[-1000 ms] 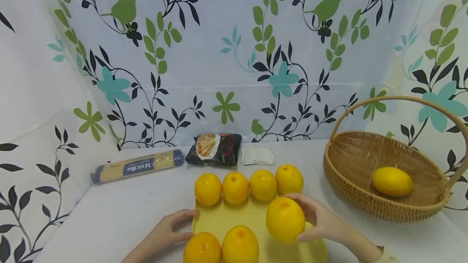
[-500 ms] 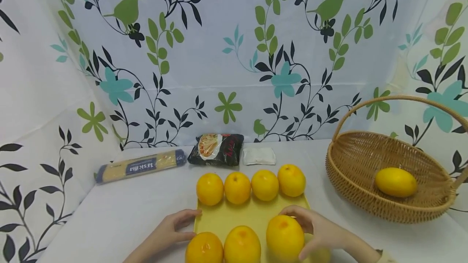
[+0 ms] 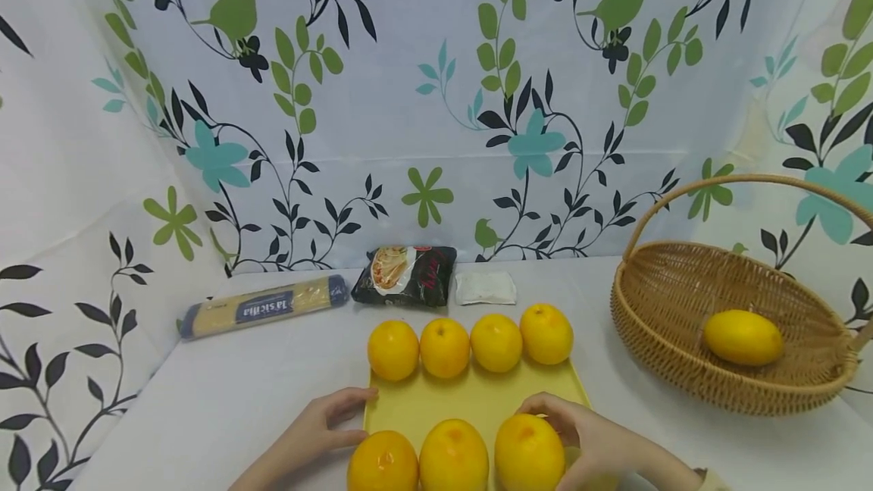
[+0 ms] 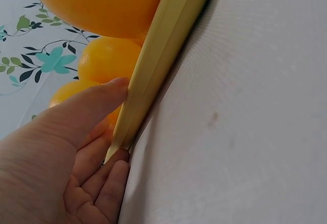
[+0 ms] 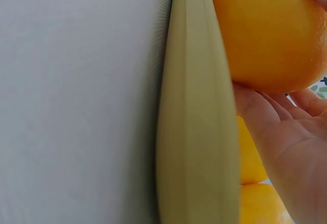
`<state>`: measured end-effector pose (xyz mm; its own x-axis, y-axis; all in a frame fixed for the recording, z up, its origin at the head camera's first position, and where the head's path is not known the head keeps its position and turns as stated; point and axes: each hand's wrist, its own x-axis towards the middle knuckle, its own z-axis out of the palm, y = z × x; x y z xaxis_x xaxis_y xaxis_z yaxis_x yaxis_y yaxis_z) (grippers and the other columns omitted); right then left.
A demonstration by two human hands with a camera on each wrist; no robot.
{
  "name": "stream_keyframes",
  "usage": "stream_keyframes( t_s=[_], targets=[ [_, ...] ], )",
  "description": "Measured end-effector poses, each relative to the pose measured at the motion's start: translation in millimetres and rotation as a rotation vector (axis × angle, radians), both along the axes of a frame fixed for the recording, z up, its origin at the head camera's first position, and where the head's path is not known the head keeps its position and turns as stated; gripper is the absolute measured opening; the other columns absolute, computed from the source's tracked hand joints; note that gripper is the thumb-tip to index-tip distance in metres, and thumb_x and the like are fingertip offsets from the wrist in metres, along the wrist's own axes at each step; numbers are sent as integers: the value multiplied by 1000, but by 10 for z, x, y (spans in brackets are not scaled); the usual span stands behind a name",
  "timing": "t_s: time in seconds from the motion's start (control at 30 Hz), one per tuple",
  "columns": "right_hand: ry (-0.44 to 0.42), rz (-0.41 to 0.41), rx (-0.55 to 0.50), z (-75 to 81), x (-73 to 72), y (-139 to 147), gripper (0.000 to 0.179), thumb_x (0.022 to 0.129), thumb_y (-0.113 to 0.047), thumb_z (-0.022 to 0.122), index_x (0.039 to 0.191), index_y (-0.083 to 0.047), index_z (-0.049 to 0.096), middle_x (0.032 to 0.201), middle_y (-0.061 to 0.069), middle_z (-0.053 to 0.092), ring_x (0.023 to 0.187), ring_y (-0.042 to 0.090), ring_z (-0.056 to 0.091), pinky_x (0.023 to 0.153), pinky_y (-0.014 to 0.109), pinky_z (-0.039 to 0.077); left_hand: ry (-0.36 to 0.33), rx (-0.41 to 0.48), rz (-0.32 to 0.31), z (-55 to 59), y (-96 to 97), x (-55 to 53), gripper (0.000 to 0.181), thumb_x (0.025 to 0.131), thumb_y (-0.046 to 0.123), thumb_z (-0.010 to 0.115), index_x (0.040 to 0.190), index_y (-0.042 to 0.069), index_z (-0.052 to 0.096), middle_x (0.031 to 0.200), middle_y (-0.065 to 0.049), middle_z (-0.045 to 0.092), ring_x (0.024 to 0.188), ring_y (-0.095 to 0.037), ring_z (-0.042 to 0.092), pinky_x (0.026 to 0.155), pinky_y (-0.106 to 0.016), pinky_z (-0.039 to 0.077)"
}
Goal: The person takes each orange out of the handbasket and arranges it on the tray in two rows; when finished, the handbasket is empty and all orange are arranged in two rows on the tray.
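Note:
A yellow square tray [image 3: 443, 404] bears a back row of several oranges [image 3: 445, 347]. Along its near side, two oranges [image 3: 453, 461] stand beside a third orange [image 3: 524, 451], which my right hand [image 3: 589, 438] holds from the right with curved fingers and thumb. In the right wrist view this orange sits low just inside the tray's rim [image 5: 196, 122]. My left hand [image 3: 323, 426] rests at the tray's left edge. Its thumb touches the rim [image 4: 148, 71] in the left wrist view, and the other fingers lie loosely bent by the corner.
At the right stands a wicker basket [image 3: 655, 354] with an arched handle and one yellow oval fruit [image 3: 743, 337] inside. Behind the tray lie a spaghetti packet [image 3: 266, 308], a black food packet [image 3: 409, 276] and a small white packet [image 3: 486, 288]. A patterned cloth [image 3: 382, 97] hangs behind.
My right hand has brought its orange down and toward me, into line with the two near oranges. The left hand has stayed at the tray's edge.

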<state>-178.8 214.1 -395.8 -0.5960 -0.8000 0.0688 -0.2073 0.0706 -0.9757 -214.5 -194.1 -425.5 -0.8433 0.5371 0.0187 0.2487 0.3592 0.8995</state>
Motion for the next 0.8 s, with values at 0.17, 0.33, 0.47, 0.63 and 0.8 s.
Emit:
stream_keyframes(
  t_s=[0.17, 0.33, 0.47, 0.63, 0.8],
  targets=[
    [12, -1, -1, 0, 16, -13, 68, 75, -9, 73, 127, -1, 31, 124, 13, 46, 109, 26, 49, 90, 34, 44, 1, 2, 7, -4, 4, 0, 52, 78, 21, 70, 121, 0, 51, 125, -14, 50, 115, -22, 45, 95, -27, 38],
    [21, -17, 4, -21, 43, -36, 69, 74, -9, 73, 128, -3, 30, 124, 12, 46, 109, 26, 48, 91, 34, 43, 4, -2, 7, -17, 6, -9, 52, 77, 22, 70, 121, 0, 51, 124, -14, 50, 115, -19, 45, 95, -26, 39],
    [6, 8, -36, -47, 50, -38, 69, 75, -7, 72, 129, -3, 28, 126, 14, 43, 112, 26, 45, 92, 34, 42, 7, -11, 9, -21, 9, -16, 52, 77, 22, 70, 121, 0, 51, 124, -15, 51, 114, -17, 46, 94, -25, 39],
    [-29, 60, -90, -75, 34, -39, 71, 77, -8, 70, 131, -1, 24, 130, 18, 37, 117, 27, 39, 96, 36, 38, 12, -21, 14, -12, 13, -18, 53, 77, 22, 70, 121, 0, 51, 124, -15, 50, 115, -20, 46, 94, -27, 39],
    [-13, 66, -86, -77, 33, -38, 72, 78, -9, 70, 132, -2, 23, 132, 16, 36, 119, 27, 38, 97, 36, 38, 14, -21, 12, 3, 20, -16, 53, 77, 22, 70, 121, 0, 51, 124, -14, 51, 115, -27, 45, 95, -31, 39]
  ],
)
